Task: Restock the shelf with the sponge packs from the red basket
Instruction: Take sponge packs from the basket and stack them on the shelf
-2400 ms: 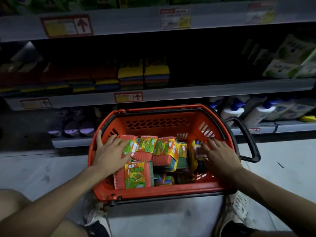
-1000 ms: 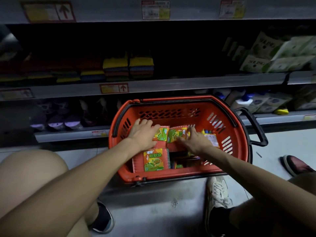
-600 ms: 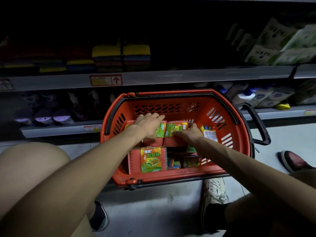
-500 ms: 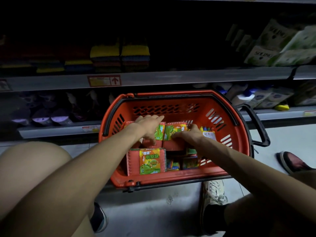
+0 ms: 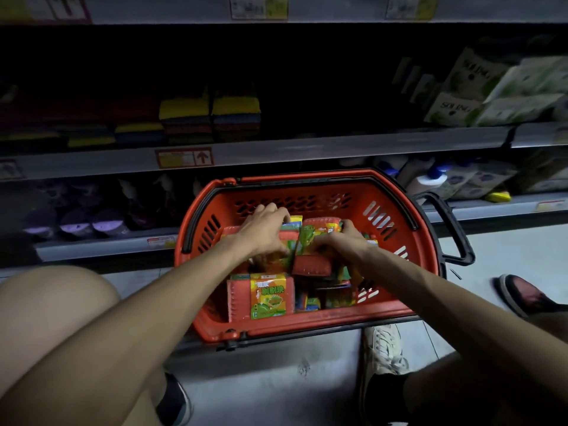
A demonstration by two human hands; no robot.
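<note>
Since half a second ago, the sponge packs (image 5: 310, 238) mid-way in the red basket (image 5: 307, 193) have tipped up off the pile, red undersides showing. The left hand (image 5: 264, 233) and right hand (image 5: 341, 242) grip them side by side, fingers curled over the tops, thumbs beneath. Another pack (image 5: 264, 295) lies by the near wall.

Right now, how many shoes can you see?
3: a white sneaker below the basket's right corner, a black shoe at the bottom edge, left of centre, and a dark shoe at far right. Others may be hidden.
</note>
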